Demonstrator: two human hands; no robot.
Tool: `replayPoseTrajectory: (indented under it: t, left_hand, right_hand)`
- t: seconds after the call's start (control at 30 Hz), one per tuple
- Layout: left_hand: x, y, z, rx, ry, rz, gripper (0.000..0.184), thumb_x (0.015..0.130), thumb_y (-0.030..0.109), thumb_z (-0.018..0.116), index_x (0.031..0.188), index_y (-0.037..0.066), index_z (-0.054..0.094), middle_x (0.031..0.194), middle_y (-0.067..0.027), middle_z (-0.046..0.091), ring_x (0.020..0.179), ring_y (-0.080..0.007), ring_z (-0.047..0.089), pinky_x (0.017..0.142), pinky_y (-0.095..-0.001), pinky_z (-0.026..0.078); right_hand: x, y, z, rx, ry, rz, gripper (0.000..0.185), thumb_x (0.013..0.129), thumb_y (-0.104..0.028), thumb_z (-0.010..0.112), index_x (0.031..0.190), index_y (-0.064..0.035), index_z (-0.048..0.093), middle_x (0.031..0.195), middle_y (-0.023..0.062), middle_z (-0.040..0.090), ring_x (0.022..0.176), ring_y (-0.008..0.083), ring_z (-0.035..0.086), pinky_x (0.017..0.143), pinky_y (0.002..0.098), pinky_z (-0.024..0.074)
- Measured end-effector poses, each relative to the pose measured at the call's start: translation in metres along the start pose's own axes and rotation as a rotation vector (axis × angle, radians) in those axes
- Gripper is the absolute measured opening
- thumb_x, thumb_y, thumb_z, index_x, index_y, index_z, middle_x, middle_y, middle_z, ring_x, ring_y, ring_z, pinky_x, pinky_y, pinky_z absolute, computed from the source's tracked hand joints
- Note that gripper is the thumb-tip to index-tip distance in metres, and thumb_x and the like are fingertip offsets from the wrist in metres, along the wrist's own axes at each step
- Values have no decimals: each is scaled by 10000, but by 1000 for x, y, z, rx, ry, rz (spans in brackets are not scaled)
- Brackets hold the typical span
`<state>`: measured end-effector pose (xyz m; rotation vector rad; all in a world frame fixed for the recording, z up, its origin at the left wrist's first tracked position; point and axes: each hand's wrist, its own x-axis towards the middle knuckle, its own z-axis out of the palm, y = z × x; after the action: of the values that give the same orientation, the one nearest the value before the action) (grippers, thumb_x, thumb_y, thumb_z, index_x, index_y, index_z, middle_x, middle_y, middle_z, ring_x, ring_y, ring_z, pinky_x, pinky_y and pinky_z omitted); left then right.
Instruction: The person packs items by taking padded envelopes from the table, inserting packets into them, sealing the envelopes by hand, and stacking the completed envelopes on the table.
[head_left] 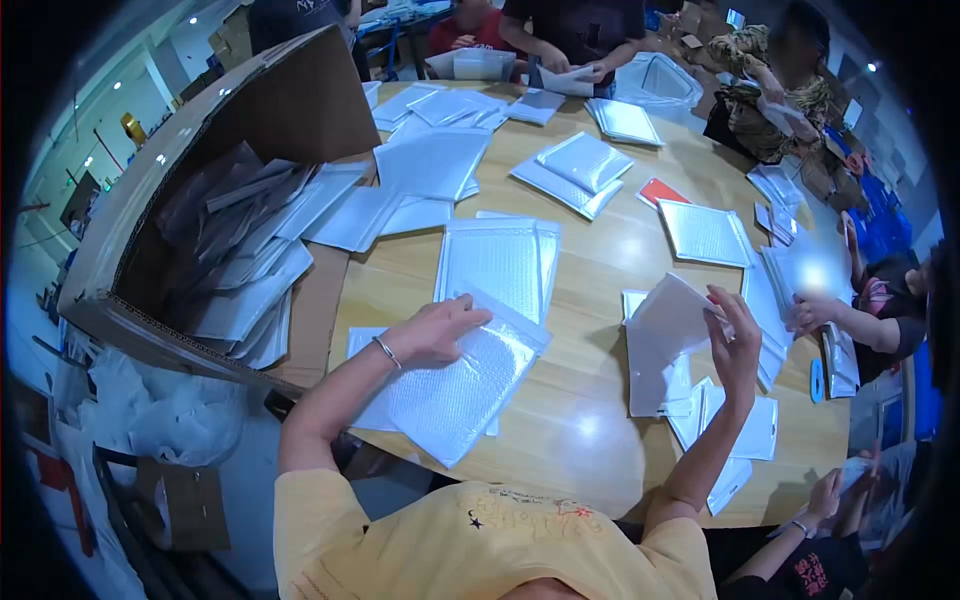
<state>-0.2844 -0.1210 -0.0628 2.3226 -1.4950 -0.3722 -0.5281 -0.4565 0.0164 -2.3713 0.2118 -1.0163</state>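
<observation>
A clear bubble mailer (455,395) lies in front of me, on top of another mailer. My left hand (445,330), with a bracelet at the wrist, rests on its upper part, fingers stretched out over the plastic. Beyond it, more bubble mailers (495,265) are stacked flat. My right hand (735,335) pinches the right edge of a white sheet (665,315), which is raised and tilted above a pile of white packets (660,390). Whether the sheet is a card or a thin envelope I cannot tell.
At the left, a large cardboard box (215,130) holds many flat packets. More mailers (430,160) spread across the wooden table (590,330). A red card (662,191) and a blue cutter-like tool (816,381) lie further right. Several people work around the table.
</observation>
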Motion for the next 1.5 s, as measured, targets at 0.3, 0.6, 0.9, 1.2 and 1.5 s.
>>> replayPoseTrajectory:
  t: [0.3, 0.6, 0.9, 1.2, 1.5]
  left_hand:
    - [-30, 27, -26, -160, 278, 70, 191, 670, 67, 660, 806, 32, 530, 893, -97, 540, 773, -251, 524, 709, -340, 435]
    - [-31, 101, -33, -295, 355, 141, 197, 680, 54, 696, 741, 27, 511, 897, -76, 575, 734, -208, 530, 650, -296, 433]
    - [-23, 139, -16, -672, 433, 519, 172, 723, 26, 692, 745, 25, 521, 1147, -87, 601, 931, -209, 570, 793, -284, 438]
    - [-22, 131, -5, -772, 216, 304, 119, 726, 24, 694, 758, 17, 580, 1191, -101, 582, 1041, -208, 534, 845, -303, 427]
    - [-32, 132, -14, -697, 102, 240, 135, 712, 22, 696, 769, 4, 574, 1133, -121, 584, 910, -211, 565, 767, -290, 443]
  right_hand:
    - [-7, 17, -16, -56, 28, 84, 318, 802, 60, 588, 1102, -37, 627, 978, 67, 660, 794, 153, 596, 697, 265, 467]
    - [10, -15, -12, 557, 918, 177, 272, 848, 35, 585, 1115, -1, 625, 1035, 113, 663, 880, 159, 613, 805, 229, 470]
    - [17, -25, -24, 804, 186, -163, 290, 853, 1, 603, 1143, 3, 614, 1052, 127, 663, 894, 143, 616, 815, 224, 477]
    - [41, -50, -48, 793, 852, -8, 238, 866, -31, 602, 1100, -3, 638, 1043, 127, 665, 862, 139, 634, 754, 200, 494]
    - [28, -65, -16, 730, 527, -37, 234, 840, -28, 628, 1071, 1, 654, 991, 106, 677, 757, 103, 592, 669, 148, 434]
